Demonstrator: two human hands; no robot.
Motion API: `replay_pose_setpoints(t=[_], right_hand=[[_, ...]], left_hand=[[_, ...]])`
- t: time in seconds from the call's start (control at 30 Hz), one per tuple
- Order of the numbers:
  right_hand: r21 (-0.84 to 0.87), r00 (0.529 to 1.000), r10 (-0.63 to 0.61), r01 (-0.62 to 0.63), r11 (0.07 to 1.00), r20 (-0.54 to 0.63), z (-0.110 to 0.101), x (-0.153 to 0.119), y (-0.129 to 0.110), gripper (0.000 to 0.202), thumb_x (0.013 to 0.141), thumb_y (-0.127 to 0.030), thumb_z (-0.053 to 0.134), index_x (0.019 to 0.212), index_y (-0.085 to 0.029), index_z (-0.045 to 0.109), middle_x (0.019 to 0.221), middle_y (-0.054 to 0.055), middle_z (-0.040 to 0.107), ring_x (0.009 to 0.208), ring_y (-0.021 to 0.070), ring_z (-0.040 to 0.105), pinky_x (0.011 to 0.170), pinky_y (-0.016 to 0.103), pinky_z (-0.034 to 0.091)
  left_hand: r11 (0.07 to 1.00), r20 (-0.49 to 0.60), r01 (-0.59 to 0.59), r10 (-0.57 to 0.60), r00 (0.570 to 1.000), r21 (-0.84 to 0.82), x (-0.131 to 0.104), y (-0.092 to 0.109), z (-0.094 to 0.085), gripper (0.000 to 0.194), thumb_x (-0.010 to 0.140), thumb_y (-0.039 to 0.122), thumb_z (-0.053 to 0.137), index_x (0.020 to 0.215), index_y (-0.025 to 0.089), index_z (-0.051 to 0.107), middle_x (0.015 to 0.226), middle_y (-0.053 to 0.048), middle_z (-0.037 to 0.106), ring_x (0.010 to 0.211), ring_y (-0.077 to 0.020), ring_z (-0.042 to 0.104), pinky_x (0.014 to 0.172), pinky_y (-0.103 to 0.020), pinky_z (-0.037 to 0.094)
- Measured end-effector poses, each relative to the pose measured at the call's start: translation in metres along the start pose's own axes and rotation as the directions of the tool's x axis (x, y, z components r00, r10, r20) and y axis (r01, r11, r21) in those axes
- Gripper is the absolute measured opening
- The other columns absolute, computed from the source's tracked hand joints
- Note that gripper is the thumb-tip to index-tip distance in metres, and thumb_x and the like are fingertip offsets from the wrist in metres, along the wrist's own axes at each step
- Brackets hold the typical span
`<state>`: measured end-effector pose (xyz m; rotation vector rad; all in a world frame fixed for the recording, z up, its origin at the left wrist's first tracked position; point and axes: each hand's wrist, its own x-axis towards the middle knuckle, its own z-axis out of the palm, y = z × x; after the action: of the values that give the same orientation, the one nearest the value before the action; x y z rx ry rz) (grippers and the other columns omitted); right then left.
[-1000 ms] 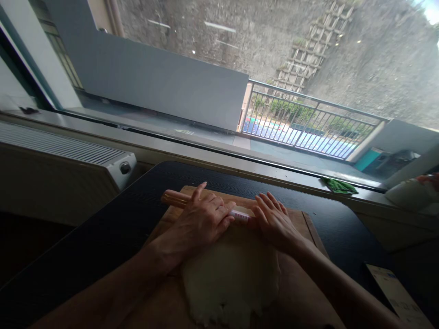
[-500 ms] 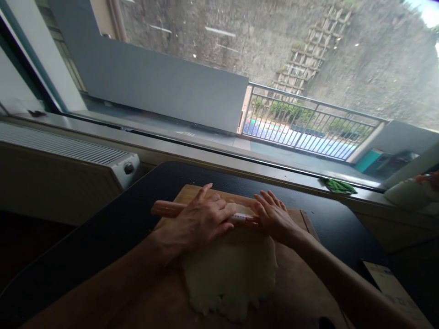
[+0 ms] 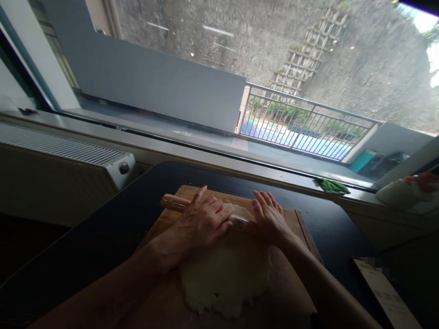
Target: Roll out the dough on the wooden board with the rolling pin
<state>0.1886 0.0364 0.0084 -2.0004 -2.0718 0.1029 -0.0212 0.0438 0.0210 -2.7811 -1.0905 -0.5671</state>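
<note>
A wooden rolling pin lies at a slant across a sheet of pale dough with a ragged near edge. Under the dough is a wooden board. My left hand rests over the middle of the pin, its fingers curved across it and one finger stretched away. On the pin's right part lies my right hand, palm down, fingers straight out past the pin. That end of the pin is hidden beneath it. A strip of dough shows beyond the pin between the hands.
The board sits on a dark table against a window sill. A radiator stands at the left. On the sill lies a green cloth, with a pale rounded object farther right. A phone is at the table's right.
The rolling pin has turned a little: its left end is now farther away and more to the right, and its label faces another way. Both hands stay on it. The whole view has shifted slightly.
</note>
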Motion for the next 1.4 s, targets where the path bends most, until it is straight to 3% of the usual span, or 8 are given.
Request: replay_pose_setpoints(t=[0.13, 0.37, 0.6, 0.8, 1.03, 1.13, 1.23, 1.4], right_hand=[[-0.093, 0.978, -0.183, 0.174, 0.98, -0.097, 0.004, -0.041, -0.006, 0.048, 0.093, -0.035, 0.022, 0.135, -0.018, 0.038, 0.143, 0.002, 0.033, 0.137, 0.0209, 0.01, 0.109, 0.045, 0.014], [0.08, 0.994, 0.075, -0.081, 0.994, 0.076, 0.0, 0.016, 0.007, 0.051, 0.094, -0.036, 0.015, 0.135, -0.018, 0.038, 0.143, 0.007, 0.033, 0.135, 0.025, 0.018, 0.105, 0.051, 0.022], [-0.103, 0.979, -0.194, 0.187, 0.977, -0.065, 0.003, -0.034, -0.004, 0.047, 0.093, -0.034, 0.021, 0.134, -0.019, 0.04, 0.145, 0.003, 0.03, 0.137, 0.0213, 0.007, 0.109, 0.048, 0.013], [-0.04, 0.999, -0.045, 0.045, 0.998, 0.023, -0.002, -0.01, 0.001, 0.052, 0.093, -0.04, 0.02, 0.13, -0.012, 0.045, 0.142, 0.011, 0.034, 0.135, 0.027, 0.016, 0.105, 0.05, 0.022], [-0.073, 0.917, -0.381, 0.374, 0.924, -0.12, 0.006, -0.11, -0.005, 0.05, 0.092, -0.032, 0.029, 0.139, -0.013, 0.028, 0.146, 0.008, 0.027, 0.136, 0.0225, 0.012, 0.107, 0.045, 0.024], [-0.033, 0.924, -0.355, 0.354, 0.935, -0.142, -0.004, -0.117, 0.004, 0.044, 0.091, -0.032, 0.038, 0.132, -0.017, 0.039, 0.137, 0.007, 0.042, 0.133, 0.0237, 0.021, 0.105, 0.046, 0.025], [0.021, 0.931, -0.349, 0.353, 0.935, -0.11, -0.023, -0.11, 0.013, 0.025, 0.087, -0.03, 0.048, 0.11, -0.024, 0.054, 0.112, 0.003, 0.059, 0.117, 0.0224, 0.042, 0.101, 0.043, 0.03], [0.011, 0.938, -0.341, 0.343, 0.939, -0.058, -0.051, -0.13, 0.058, 0.009, 0.087, -0.025, 0.048, 0.082, -0.025, 0.056, 0.085, -0.001, 0.059, 0.088, 0.017, 0.052, 0.084, 0.035, 0.04]], left_hand=[[0.997, 0.015, -0.035, 0.036, 0.999, -0.063, -0.002, 0.004, -0.004, 0.026, 0.092, 0.03, 0.038, 0.094, 0.021, 0.062, 0.09, 0.0, 0.062, 0.095, -0.0179, 0.052, 0.107, -0.05, 0.014], [0.999, -0.053, 0.053, -0.053, 0.997, 0.001, 0.002, -0.006, 0.005, 0.033, 0.093, 0.029, 0.037, 0.12, 0.019, 0.052, 0.098, -0.003, 0.062, 0.099, -0.0184, 0.05, 0.106, -0.051, 0.012], [0.998, -0.017, 0.014, -0.015, 1.0, -0.053, -0.002, -0.001, 0.001, 0.03, 0.094, 0.03, 0.035, 0.111, 0.021, 0.058, 0.095, -0.002, 0.061, 0.099, -0.0188, 0.049, 0.106, -0.051, 0.011], [0.998, -0.017, 0.033, -0.034, 0.999, -0.055, 0.0, 0.001, 0.001, 0.029, 0.094, 0.03, 0.034, 0.111, 0.021, 0.056, 0.095, -0.002, 0.059, 0.097, -0.018, 0.049, 0.105, -0.051, 0.014], [0.991, 0.002, -0.057, 0.058, 0.998, -0.123, -0.016, 0.028, 0.001, 0.025, 0.092, 0.032, 0.039, 0.099, 0.026, 0.063, 0.087, -0.001, 0.057, 0.093, -0.0189, 0.049, 0.1, -0.047, 0.021], [0.997, -0.037, -0.024, 0.022, 0.999, -0.073, -0.017, 0.047, 0.004, 0.03, 0.092, 0.034, 0.037, 0.092, 0.022, 0.064, 0.086, -0.004, 0.058, 0.088, -0.0201, 0.049, 0.092, -0.044, 0.03], [0.999, -0.04, 0.011, -0.012, 0.999, -0.035, -0.008, 0.067, 0.006, 0.035, 0.093, 0.032, 0.033, 0.082, 0.018, 0.063, 0.082, -0.005, 0.059, 0.081, -0.0188, 0.05, 0.083, -0.038, 0.036], [0.996, 0.131, -0.073, 0.065, 0.989, 0.057, 0.031, 0.073, 0.007, 0.028, 0.091, 0.027, 0.037, 0.083, 0.019, 0.062, 0.086, -0.006, 0.062, 0.085, -0.0206, 0.053, 0.08, -0.037, 0.039]])
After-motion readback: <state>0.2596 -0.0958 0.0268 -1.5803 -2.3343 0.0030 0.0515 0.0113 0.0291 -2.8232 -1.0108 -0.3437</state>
